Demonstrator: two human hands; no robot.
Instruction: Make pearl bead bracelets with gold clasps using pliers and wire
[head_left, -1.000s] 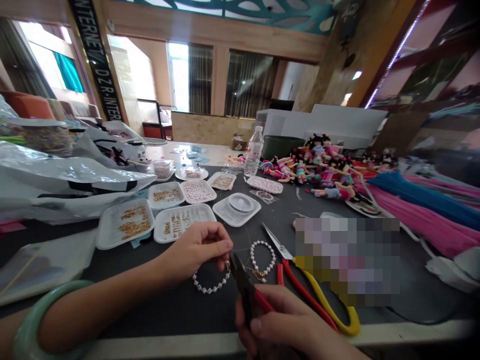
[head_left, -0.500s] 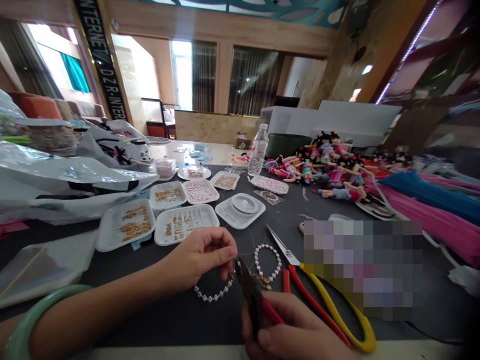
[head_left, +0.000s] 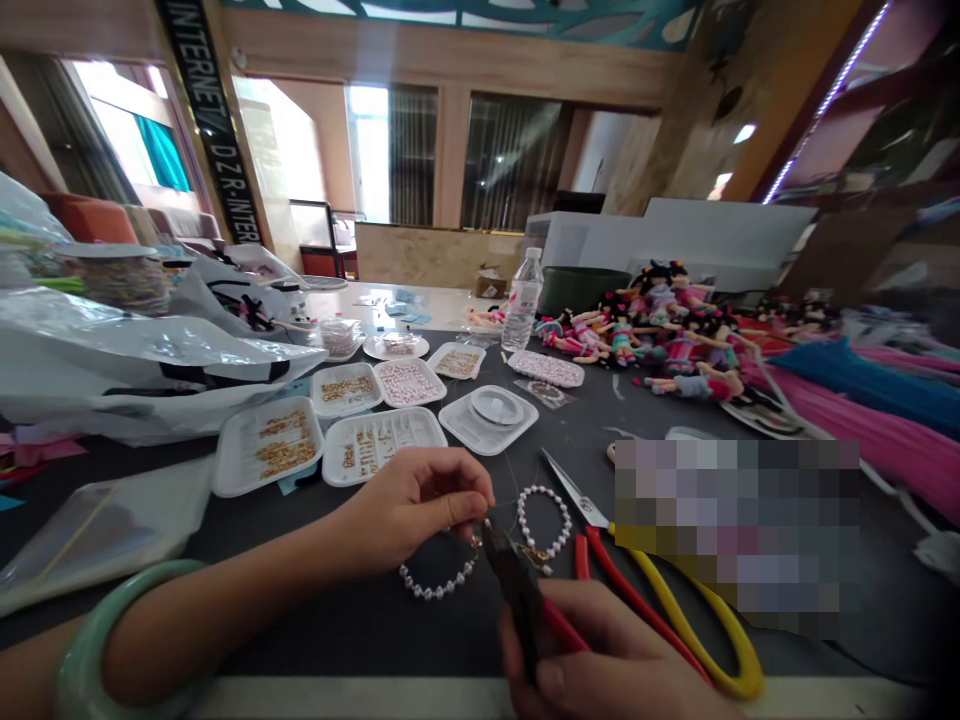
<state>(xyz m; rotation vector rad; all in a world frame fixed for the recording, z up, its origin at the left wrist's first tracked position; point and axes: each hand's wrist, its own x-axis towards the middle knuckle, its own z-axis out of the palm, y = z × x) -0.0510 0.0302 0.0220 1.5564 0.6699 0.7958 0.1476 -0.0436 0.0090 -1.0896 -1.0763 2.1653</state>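
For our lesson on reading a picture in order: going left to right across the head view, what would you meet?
Green bangle → tray of gold-coloured pieces → left hand → pearly bead loop → scissors' yellow handle → blue fabric.

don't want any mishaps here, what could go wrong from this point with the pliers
The pliers have their tips right at the left hand, so they might nip a fingertip. The bit there is tiny and could slip away. The scissors lie close beside the right hand, so a sideways move might knock them into the nearby bracelet.
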